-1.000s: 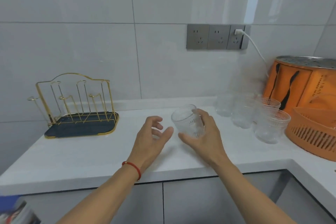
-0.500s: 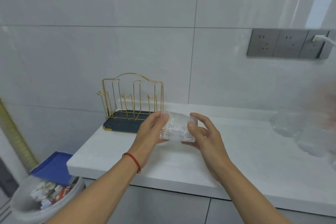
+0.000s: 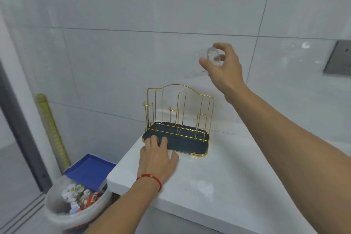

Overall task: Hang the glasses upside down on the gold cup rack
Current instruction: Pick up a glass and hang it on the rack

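Observation:
The gold wire cup rack (image 3: 178, 112) stands on a dark blue tray (image 3: 190, 143) at the left end of the white counter, with no glass on its prongs. My right hand (image 3: 223, 68) holds a clear glass (image 3: 206, 62) in the air above and to the right of the rack; the glass is tilted, its base toward me, and blurred. My left hand (image 3: 156, 155) lies flat on the counter, fingers spread, its fingertips resting on the front left edge of the tray.
The counter (image 3: 228, 182) ends just left of the rack. Below that edge stands a white waste bin (image 3: 76, 207) full of rubbish, with a blue lid (image 3: 89, 173). A grey wall socket (image 3: 338, 59) is at the right. A yellow-green pole (image 3: 53, 131) leans on the wall.
Both hands held the glass in front of me half a second ago. Now only the right hand holds it, raised above the rack, and the left hand has dropped onto the tray's edge. The view swung left.

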